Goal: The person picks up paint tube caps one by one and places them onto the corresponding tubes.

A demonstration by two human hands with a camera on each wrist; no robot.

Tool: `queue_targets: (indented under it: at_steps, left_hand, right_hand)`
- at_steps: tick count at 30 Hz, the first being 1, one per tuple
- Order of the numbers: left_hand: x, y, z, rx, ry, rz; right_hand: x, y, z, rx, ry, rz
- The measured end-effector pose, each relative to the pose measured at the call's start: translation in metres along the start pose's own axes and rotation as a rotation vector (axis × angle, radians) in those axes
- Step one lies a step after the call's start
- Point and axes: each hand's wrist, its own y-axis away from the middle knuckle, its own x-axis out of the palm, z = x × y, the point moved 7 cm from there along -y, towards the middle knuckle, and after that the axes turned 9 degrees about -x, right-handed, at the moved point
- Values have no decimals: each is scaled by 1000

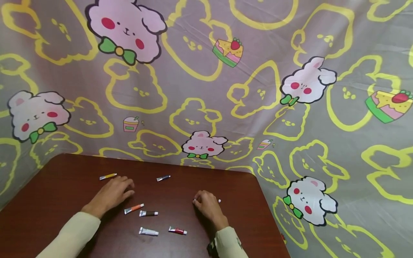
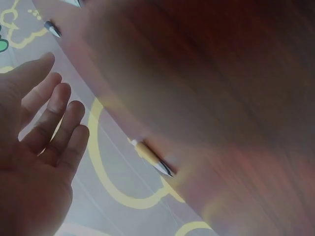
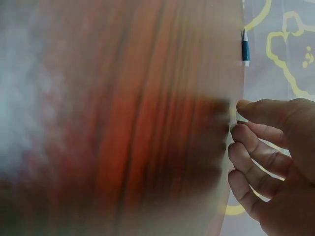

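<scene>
My left hand (image 1: 111, 193) is held over the table's left side with loosely bent fingers and nothing in its palm. A yellow paint tube (image 1: 108, 176) lies just beyond it, also visible in the left wrist view (image 2: 151, 156). Nearer its thumb side is an orange paint tube (image 1: 133, 209). Toward the table's right, my right hand (image 1: 208, 206) hovers low, fingers loosely curled, thumb apart from them. A small white end (image 1: 219, 201) shows past its knuckles; the rest is hidden behind the hand. A dark blue paint tube (image 1: 163, 178) lies between the hands, farther back.
Brown (image 1: 148, 213), white (image 1: 148, 231) and red (image 1: 177, 230) paint tubes lie on the near part of the dark wooden table (image 1: 122, 243). A patterned curtain (image 1: 200, 89) hangs along the table's back and right edges.
</scene>
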Motion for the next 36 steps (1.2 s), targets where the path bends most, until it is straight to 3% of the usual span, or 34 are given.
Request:
queue_targets:
  at_steps: [9, 15, 22, 25, 33, 36]
  left_hand:
    - [-4, -4, 23, -88, -10, 29]
    - [-5, -3, 39, -95, -44, -2]
    - [-5, -2, 54, -128, -75, -12]
    - [-6, -1, 59, -146, -83, -18]
    - [-5, -2, 66, -168, -116, -15]
    - [-4, -4, 69, -173, -120, -15]
  right_hand:
    - [-3, 3, 6, -35, 16, 11]
    - [-5, 5, 6, -80, 9, -33]
    - [21, 8, -26, -151, -11, -126]
    - [25, 9, -29, -146, -15, -122]
    - [-14, 9, 15, -72, -50, -43]
    - [-17, 8, 20, -38, -38, -20]
